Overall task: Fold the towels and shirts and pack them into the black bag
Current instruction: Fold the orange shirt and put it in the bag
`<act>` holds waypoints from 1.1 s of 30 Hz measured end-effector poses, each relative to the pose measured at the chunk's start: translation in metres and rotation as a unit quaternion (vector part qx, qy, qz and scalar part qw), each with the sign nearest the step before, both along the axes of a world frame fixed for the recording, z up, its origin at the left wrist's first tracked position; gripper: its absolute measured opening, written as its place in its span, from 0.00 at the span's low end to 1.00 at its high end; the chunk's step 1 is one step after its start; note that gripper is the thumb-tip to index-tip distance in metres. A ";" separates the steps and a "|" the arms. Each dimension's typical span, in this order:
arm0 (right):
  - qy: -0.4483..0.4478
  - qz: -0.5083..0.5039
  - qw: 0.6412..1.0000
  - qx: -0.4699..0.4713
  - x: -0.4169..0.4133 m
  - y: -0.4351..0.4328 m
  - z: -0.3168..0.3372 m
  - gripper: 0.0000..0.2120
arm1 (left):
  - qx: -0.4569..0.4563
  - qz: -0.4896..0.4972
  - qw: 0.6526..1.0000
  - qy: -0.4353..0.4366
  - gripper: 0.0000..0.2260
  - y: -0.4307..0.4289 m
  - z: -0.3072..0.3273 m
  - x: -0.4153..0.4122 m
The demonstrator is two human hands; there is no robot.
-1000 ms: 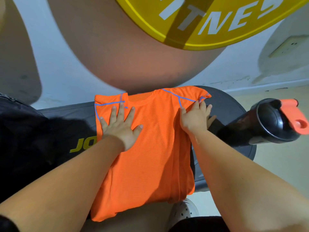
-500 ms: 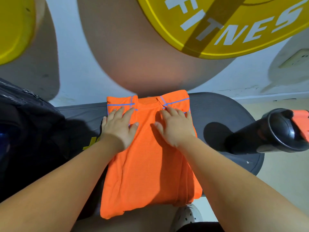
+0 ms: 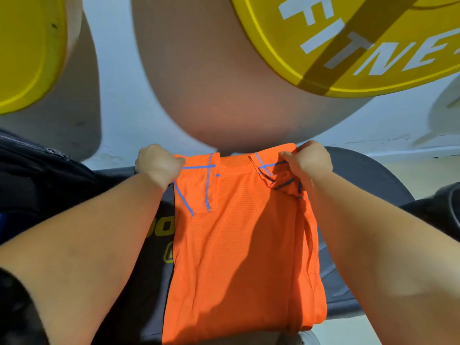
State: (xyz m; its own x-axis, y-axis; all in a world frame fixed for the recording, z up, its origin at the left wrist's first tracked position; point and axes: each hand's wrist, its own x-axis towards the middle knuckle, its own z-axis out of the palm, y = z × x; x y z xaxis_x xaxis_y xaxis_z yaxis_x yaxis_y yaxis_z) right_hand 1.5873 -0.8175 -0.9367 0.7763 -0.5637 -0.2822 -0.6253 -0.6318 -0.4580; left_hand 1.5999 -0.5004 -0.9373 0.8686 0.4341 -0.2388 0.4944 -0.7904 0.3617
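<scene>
An orange shirt (image 3: 239, 240) with blue seams lies folded lengthwise on a dark padded bench (image 3: 368, 180), its hem hanging over the near edge. My left hand (image 3: 158, 163) pinches the far left shoulder corner. My right hand (image 3: 308, 160) grips the far right shoulder corner, where the cloth bunches. The black bag (image 3: 37, 175) sits at the left, partly out of view, its zipper edge showing.
A black shaker bottle (image 3: 440, 207) lies at the bench's right edge, mostly cut off. Yellow weight plates (image 3: 348, 46) (image 3: 25, 51) lean on the wall behind the bench. A light shoe (image 3: 307, 338) shows under the shirt's hem.
My hands were pressing flat on the shirt's upper part. Now both have moved out to the far corners and closed on the shoulders. The view shifted closer and leftward.
</scene>
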 end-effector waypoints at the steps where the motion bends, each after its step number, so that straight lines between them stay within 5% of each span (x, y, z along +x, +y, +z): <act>1: -0.003 0.007 1.000 0.002 -0.001 0.001 -0.001 0.19 | -0.001 -0.001 1.000 0.007 0.15 0.000 -0.002 0.000; 6: -0.014 0.027 0.999 0.024 0.004 0.003 -0.004 0.11 | -0.077 -0.031 0.997 -0.008 0.11 -0.003 -0.006 0.003; 11: -0.140 0.027 0.980 0.141 -0.003 0.008 0.007 0.09 | -0.178 -0.022 0.982 -0.065 0.03 -0.008 0.005 0.003; 16: -0.154 -0.004 0.942 0.297 -0.008 0.010 0.035 0.16 | -0.300 0.049 0.951 -0.063 0.11 -0.008 0.024 0.000; 19: -0.122 0.041 0.945 0.302 -0.016 0.009 0.054 0.25 | -0.334 0.036 0.941 -0.050 0.20 -0.008 0.036 -0.007; 23: -0.112 0.114 0.958 0.236 -0.043 0.009 0.076 0.13 | -0.288 -0.045 0.952 -0.097 0.14 -0.010 0.060 -0.037; 26: -0.120 0.193 0.960 0.164 -0.081 0.005 0.088 0.08 | -0.157 -0.180 0.952 -0.190 0.11 -0.007 0.076 -0.080; 30: -0.106 0.331 0.938 0.022 -0.141 -0.002 0.093 0.06 | -0.055 -0.359 0.898 -0.249 0.09 0.014 0.067 -0.140; 33: -0.024 0.441 0.895 -0.058 -0.173 -0.011 0.088 0.09 | 0.028 -0.471 0.860 -0.193 0.10 0.032 0.051 -0.179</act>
State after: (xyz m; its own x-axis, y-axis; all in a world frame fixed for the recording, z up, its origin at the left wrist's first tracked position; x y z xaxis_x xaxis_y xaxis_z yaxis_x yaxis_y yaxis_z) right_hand 1.4145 -0.8280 -0.8490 0.9440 0.2504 -0.2150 0.1584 -0.9153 -0.3703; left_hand 1.4214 -0.4684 -0.8868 0.8513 -0.5042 0.1453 -0.5233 -0.7959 0.3044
